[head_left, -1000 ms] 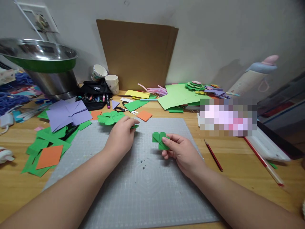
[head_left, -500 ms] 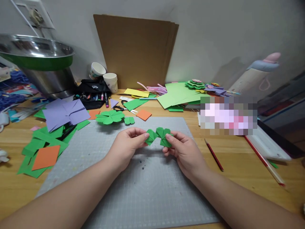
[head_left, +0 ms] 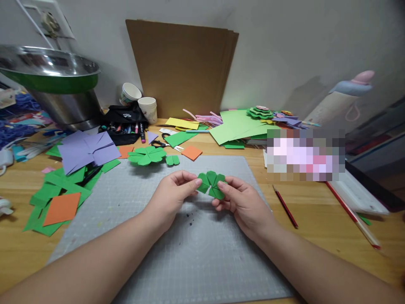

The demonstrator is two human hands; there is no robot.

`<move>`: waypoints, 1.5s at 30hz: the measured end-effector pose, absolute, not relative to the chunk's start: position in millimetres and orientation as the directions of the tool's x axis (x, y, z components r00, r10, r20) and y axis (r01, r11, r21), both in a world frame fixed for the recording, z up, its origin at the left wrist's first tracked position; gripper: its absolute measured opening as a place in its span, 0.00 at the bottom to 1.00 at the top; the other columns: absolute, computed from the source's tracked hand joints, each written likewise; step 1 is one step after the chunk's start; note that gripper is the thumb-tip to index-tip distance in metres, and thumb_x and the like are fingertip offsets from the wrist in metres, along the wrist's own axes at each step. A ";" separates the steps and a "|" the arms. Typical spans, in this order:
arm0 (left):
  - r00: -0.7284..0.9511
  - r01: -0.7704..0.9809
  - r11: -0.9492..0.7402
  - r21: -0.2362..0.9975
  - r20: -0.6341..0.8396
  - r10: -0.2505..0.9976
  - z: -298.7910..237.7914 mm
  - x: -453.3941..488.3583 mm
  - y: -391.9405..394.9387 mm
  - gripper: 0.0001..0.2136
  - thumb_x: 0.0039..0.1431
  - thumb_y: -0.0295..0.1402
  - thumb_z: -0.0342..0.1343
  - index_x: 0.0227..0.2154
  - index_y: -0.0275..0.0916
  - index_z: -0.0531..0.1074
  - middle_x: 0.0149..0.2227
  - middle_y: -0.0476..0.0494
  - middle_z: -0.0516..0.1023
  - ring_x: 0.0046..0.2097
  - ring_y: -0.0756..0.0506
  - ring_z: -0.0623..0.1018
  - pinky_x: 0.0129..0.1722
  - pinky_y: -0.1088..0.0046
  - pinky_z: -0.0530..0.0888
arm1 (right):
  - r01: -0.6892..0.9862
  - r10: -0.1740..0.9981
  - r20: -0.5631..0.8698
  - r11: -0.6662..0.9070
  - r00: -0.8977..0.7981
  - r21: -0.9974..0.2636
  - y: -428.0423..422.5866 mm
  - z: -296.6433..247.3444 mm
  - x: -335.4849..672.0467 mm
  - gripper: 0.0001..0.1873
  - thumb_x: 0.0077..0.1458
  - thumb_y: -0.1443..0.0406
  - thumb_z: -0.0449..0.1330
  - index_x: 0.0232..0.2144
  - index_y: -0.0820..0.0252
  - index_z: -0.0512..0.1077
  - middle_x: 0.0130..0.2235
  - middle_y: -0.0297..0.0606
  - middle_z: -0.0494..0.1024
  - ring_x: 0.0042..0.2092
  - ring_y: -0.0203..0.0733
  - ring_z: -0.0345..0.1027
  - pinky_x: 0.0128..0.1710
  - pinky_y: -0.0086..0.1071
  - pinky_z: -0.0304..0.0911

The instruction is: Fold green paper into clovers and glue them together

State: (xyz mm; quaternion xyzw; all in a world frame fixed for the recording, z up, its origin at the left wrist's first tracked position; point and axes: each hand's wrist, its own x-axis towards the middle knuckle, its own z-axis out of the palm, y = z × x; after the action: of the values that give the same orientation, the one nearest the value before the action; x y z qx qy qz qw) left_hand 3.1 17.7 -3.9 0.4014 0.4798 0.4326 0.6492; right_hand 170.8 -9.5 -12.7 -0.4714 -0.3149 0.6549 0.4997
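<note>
Both hands hold small folded green paper pieces over the grey cutting mat (head_left: pixel 177 253). My left hand (head_left: pixel 172 196) pinches one green heart-shaped leaf piece (head_left: pixel 203 183) by its left side. My right hand (head_left: pixel 242 202) pinches a second green piece (head_left: pixel 217 185) of two joined leaves. The two pieces touch each other between my fingertips. A finished green four-leaf clover (head_left: pixel 147 155) and one loose green leaf piece (head_left: pixel 172 160) lie at the mat's far edge.
Purple folded paper (head_left: pixel 87 150), green and orange scraps (head_left: pixel 60 202) lie left. A steel bowl (head_left: pixel 50 76), pen case (head_left: pixel 125 126), paper cups (head_left: pixel 148 109), scissors (head_left: pixel 160 143) and brown cardboard (head_left: pixel 180 67) stand behind. Light green sheets (head_left: pixel 237 126) and red pencils (head_left: pixel 284 207) lie right.
My left hand picked up a green leaf piece from near the clover and brought it to the piece in my right hand. The two pieces now touch.
</note>
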 end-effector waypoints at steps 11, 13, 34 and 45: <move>0.238 -0.220 0.293 0.930 -0.240 0.941 -1.5 4.0 17.9 0.13 0.44 0.33 0.67 0.35 0.37 0.76 0.34 0.46 0.79 0.37 0.48 0.76 0.41 0.71 0.70 | -0.319 0.938 -0.330 -0.345 -0.102 -0.883 -9.5 -14.8 171.8 0.15 0.43 0.57 0.70 0.32 0.59 0.76 0.29 0.34 0.79 0.27 0.37 0.74 0.29 0.30 0.68; 0.263 -0.191 0.304 0.934 -0.249 0.932 -1.3 4.1 17.6 0.13 0.45 0.35 0.66 0.34 0.36 0.77 0.35 0.44 0.80 0.37 0.47 0.77 0.42 0.70 0.70 | -0.320 0.941 -0.322 -0.337 -0.101 -0.885 -9.8 -14.5 171.8 0.14 0.43 0.57 0.70 0.31 0.60 0.76 0.30 0.35 0.79 0.29 0.36 0.74 0.33 0.30 0.68; 0.240 -0.185 0.293 0.938 -0.246 0.939 -2.8 9.8 15.8 0.12 0.40 0.33 0.68 0.25 0.37 0.70 0.25 0.52 0.74 0.28 0.51 0.73 0.34 0.74 0.69 | -0.225 0.939 -0.338 -0.342 -0.057 -0.912 -12.6 -9.9 168.1 0.14 0.39 0.56 0.71 0.22 0.61 0.76 0.25 0.34 0.76 0.29 0.36 0.69 0.33 0.31 0.65; 0.272 -0.103 0.358 0.928 -0.320 0.907 0.0 7.9 14.8 0.12 0.41 0.33 0.67 0.25 0.37 0.68 0.25 0.51 0.73 0.28 0.51 0.73 0.31 0.74 0.67 | -0.096 0.936 -0.312 -0.330 -0.162 -0.939 -11.1 -7.6 169.7 0.16 0.41 0.55 0.69 0.23 0.61 0.74 0.24 0.33 0.74 0.25 0.34 0.66 0.25 0.29 0.65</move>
State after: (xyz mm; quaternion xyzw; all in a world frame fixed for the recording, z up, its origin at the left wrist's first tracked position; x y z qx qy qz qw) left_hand 7.9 14.8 0.0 0.4252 0.4730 0.3743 0.6748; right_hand 169.7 -11.1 -7.6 -0.5061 -0.4150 0.6394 0.4036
